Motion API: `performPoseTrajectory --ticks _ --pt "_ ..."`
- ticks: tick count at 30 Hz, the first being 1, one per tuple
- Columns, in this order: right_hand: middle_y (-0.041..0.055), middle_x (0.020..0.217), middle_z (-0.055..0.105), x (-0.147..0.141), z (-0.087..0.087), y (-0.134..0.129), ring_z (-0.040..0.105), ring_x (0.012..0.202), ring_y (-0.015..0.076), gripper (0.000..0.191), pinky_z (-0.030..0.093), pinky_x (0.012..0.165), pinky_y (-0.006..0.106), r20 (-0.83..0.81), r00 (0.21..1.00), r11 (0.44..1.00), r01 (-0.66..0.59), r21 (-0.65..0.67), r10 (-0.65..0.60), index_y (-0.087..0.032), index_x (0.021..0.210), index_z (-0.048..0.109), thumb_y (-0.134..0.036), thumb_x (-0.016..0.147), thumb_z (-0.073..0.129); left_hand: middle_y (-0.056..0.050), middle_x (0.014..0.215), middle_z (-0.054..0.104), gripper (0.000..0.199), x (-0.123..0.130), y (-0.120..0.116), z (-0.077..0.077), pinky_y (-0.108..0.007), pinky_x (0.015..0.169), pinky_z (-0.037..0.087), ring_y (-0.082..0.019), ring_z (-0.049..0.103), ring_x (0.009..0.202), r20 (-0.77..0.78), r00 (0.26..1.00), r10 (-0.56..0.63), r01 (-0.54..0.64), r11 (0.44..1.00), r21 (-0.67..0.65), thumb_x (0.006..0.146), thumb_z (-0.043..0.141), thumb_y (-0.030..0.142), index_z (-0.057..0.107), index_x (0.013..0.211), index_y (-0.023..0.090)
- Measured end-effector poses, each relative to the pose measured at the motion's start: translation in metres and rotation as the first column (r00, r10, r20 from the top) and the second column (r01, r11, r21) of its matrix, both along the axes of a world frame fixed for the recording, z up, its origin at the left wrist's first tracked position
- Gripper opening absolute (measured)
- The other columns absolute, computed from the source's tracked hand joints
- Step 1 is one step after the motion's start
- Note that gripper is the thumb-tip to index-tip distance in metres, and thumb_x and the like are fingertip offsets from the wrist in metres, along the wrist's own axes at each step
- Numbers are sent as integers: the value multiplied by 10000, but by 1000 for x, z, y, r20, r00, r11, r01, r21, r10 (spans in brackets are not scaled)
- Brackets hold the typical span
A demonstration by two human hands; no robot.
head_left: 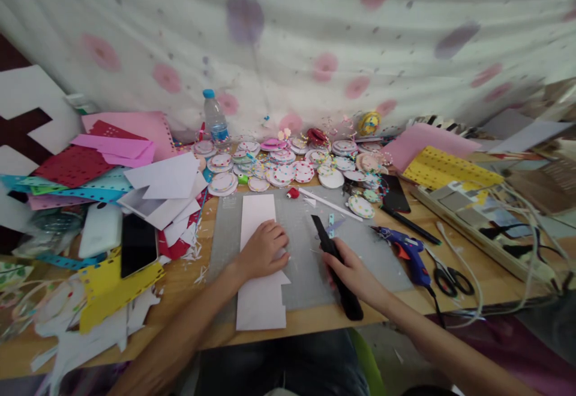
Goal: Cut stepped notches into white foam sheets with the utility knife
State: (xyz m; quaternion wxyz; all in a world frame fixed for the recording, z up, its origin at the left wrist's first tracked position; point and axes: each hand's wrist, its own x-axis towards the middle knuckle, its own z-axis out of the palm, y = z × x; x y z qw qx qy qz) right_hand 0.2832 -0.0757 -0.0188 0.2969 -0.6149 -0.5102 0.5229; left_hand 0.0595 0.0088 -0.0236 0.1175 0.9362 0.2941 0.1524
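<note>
Right grip (355,273) around black tool (335,264), left grip (263,249) flat on pink paper strip (258,252); capped water bottle (215,119) behind.

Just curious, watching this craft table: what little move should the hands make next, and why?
Probably bring the black tool in the right hand left onto the white strip: the left hand presses it flat on the grey mat, while the tool's tip lies beside it.

The right hand (355,273) hides the middle of the black tool (335,264), whose tip type is unclear
</note>
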Motion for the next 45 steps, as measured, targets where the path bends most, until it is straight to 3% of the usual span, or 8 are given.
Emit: performPoseTrajectory --ticks 5,8,11,15,21,32,39,45 --pt "-70 528 509 -4 9 -4 546 446 148 183 401 470 250 226 969 994 -111 12 105 -251 812 321 -387 927 364 -136 1277 541 277 4 5 -15 -462 1129 261 -249 414 1276 -12 963 270 -269 962 45 905 372 191 554 1104 128" --pt "-11 612 570 -8 20 -4 600 584 179 161 376 549 263 491 863 982 -176 65 122 -237 811 348 -337 935 369 -186 1439 398 379 10 4 -26 -546 1132 205 -334 261 1388 -26 887 460 -458 886 70 913 331 166 497 1243 85" --pt "52 732 628 -17 27 0 634 726 215 101 344 591 270 626 768 971 -228 69 136 -213 865 391 -285 935 380 -159 1477 370 404 16 2 -30 -553 1133 194 -343 251 1400 -56 847 528 -522 848 93 924 341 203 492 1291 126" --pt "78 780 653 -26 30 4 654 776 236 86 331 599 271 676 709 956 -292 21 202 -187 934 424 -265 935 388 -122 1479 392 409 8 10 -23 -590 1105 218 -348 292 1384 -94 851 516 -505 855 117 920 384 262 506 1305 195" --pt "72 898 682 -21 29 -1 661 891 227 158 389 673 269 612 759 951 -308 37 222 -185 1064 429 -254 926 395 -19 1510 364 444 -23 43 -18 -420 1139 248 -220 275 1412 -161 934 320 -304 946 114 923 419 411 469 1352 309" --pt "115 917 702 -52 41 20 686 868 283 252 379 620 299 784 557 942 -320 -102 274 -135 1144 417 -242 916 439 -88 1521 331 478 0 28 -31 -500 1130 227 -297 262 1412 -78 815 574 -560 815 152 945 341 363 438 1394 229" --pt "137 871 711 -73 34 33 703 794 302 276 387 548 300 868 358 909 -361 -210 343 -117 1137 432 -124 861 426 -66 1514 350 459 -4 31 -30 -476 1132 234 -280 278 1406 -49 820 571 -561 817 133 946 338 326 455 1382 245" --pt "149 908 711 -79 31 37 698 826 306 387 427 571 301 881 264 881 -382 -278 393 -95 1219 421 -127 835 454 -72 1514 350 467 -4 30 -30 -479 1137 222 -286 268 1409 -33 826 563 -557 824 104 943 341 331 450 1386 235"
